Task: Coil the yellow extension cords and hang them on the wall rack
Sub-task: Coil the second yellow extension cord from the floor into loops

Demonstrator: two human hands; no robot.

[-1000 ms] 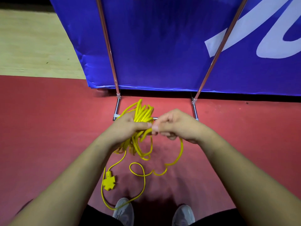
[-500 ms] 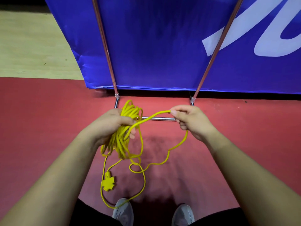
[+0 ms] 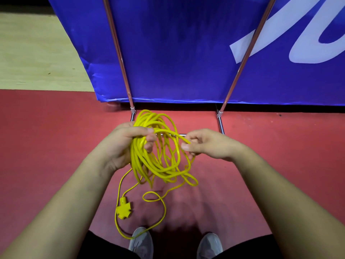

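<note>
A yellow extension cord (image 3: 158,161) hangs in several loose loops from my left hand (image 3: 128,144), which grips the top of the bundle. My right hand (image 3: 205,144) pinches one strand of the same cord just right of the coil. The rest of the cord trails down to the red floor, curls once, and runs back past my left shoe. Its yellow multi-outlet socket end (image 3: 124,210) lies on the floor below my left forearm. The rack's two slanted metal poles (image 3: 119,53) rise in front of me; its top is out of frame.
A blue banner (image 3: 186,53) with white lettering stands behind the poles. The rack's chrome base bar (image 3: 220,122) lies on the red floor (image 3: 46,137) just beyond my hands. Pale wooden flooring (image 3: 37,53) is at upper left. My grey shoes (image 3: 141,242) show at the bottom.
My right hand drew a strand out to the right, then came back toward the coil. The bundle in my left hand has more and wider loops, and less cord lies on the floor.
</note>
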